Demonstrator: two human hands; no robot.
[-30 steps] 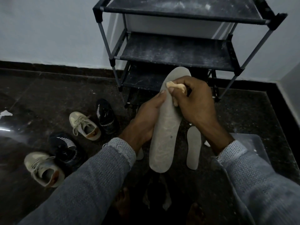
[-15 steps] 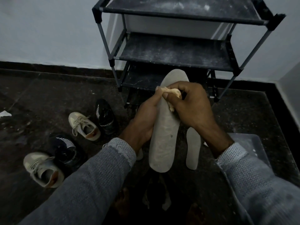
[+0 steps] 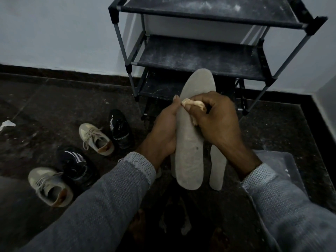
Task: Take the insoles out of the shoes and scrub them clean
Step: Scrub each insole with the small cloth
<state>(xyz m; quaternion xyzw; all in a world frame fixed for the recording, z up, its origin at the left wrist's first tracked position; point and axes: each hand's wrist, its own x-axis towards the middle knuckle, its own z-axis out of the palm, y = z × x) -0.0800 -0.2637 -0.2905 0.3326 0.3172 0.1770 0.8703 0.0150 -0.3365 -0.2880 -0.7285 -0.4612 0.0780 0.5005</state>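
Note:
A long pale grey insole is held upright in front of me. My left hand grips its left edge from behind, thumb tip on the rim. My right hand pinches a crumpled beige cloth and presses it on the insole's upper half. A second insole lies on the floor just right of the held one. Another pale piece shows behind the held insole's left edge, mostly hidden.
Two beige sneakers and two black shoes lie on the dark floor at left. A dusty black shoe rack stands against the wall ahead. A clear plastic tub sits at right.
My right hand with the cloth has slid a little down and left across the insole, toward my left thumb. The insole and my left hand have stayed nearly in place.

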